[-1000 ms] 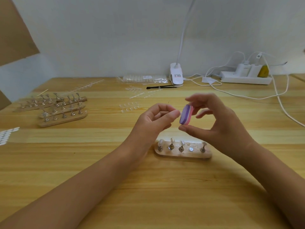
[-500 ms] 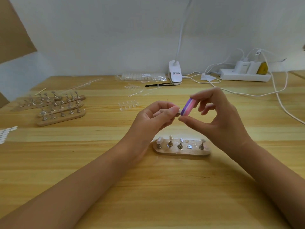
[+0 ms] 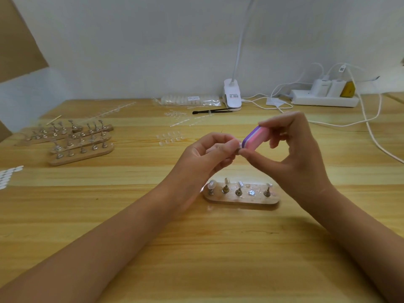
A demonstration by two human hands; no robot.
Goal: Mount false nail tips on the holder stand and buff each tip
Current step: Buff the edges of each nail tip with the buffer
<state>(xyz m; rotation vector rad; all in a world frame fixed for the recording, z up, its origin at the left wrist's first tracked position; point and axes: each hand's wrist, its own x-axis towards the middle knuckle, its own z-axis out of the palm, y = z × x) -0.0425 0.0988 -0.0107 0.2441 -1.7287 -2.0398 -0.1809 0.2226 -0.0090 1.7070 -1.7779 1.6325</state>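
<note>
My right hand (image 3: 293,154) pinches a pink and purple buffer block (image 3: 254,137) between thumb and forefinger. The block's lower end touches the fingertips of my left hand (image 3: 205,156), whose fingers are curled together on something small that is hidden between them. Both hands are raised above a wooden holder stand (image 3: 241,199) with several metal pegs. A clear nail tip (image 3: 212,184) sits on its leftmost peg; one socket holds only a flat metal disc.
Spare wooden holder stands (image 3: 80,143) are stacked at the left. Loose clear nail tips (image 3: 170,137) lie behind my hands, white stickers (image 3: 8,176) at the far left. A clip lamp (image 3: 232,96), a black tool (image 3: 209,110), a nail tip bag (image 3: 190,99), a power strip (image 3: 325,99) and cables line the back.
The buffer block has tilted from upright to slanting, and its lower end has come against my left fingertips. Both hands have drawn slightly closer together.
</note>
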